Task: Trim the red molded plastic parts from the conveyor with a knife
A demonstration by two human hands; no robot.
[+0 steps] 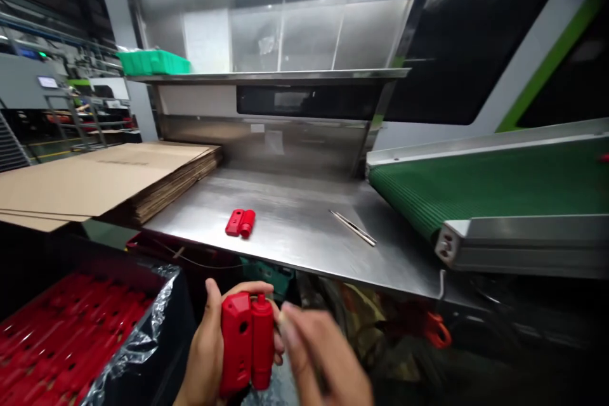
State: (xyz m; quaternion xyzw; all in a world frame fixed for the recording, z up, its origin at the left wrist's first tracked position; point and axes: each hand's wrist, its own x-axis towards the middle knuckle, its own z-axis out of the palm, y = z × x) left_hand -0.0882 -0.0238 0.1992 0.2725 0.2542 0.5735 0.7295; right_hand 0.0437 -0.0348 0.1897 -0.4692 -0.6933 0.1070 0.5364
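Observation:
Near the bottom centre, my left hand (205, 350) is wrapped round a red plastic part (236, 342) that has a block side and a cylinder side, held upright. My right hand (328, 349) is just right of the part, thumb and forefinger pinched together near its upper right edge; whatever is between the fingertips is too blurred to make out. A second red part (240, 222) lies on the steel table (295, 247). Further right on the table lies a thin pointed tool (353, 228).
At lower left, a dark bin (164, 311) lined with clear plastic holds several red parts. Flat cardboard (104, 171) is stacked at the left. A green conveyor (495, 184) stands at the right. A green tray (155, 63) sits on the shelf (285, 76).

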